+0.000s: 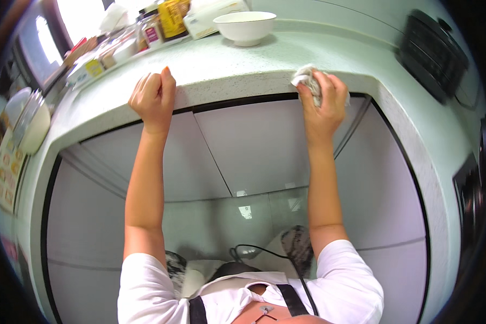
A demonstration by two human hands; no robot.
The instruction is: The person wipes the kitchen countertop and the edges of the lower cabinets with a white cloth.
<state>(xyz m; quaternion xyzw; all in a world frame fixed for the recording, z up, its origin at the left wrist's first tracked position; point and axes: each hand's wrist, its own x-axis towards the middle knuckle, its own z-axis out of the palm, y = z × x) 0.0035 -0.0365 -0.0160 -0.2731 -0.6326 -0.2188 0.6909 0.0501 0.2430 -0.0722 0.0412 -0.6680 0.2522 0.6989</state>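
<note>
At the front edge of the pale speckled countertop, my right hand grips a crumpled whitish cloth. The bunched cloth pokes out between thumb and fingers and touches the counter edge; part of it is hidden by the hand. To the left, my left hand is closed in a fist at the same edge, thumb up, and nothing shows in it. A white bowl stands upright at the back of the counter, beyond and between the two hands.
At the back left are a yellow pouch, a jar with a dark lid and a white tissue pack. A glass jar stands far left. A black appliance sits at the right. Grey cabinet doors lie below.
</note>
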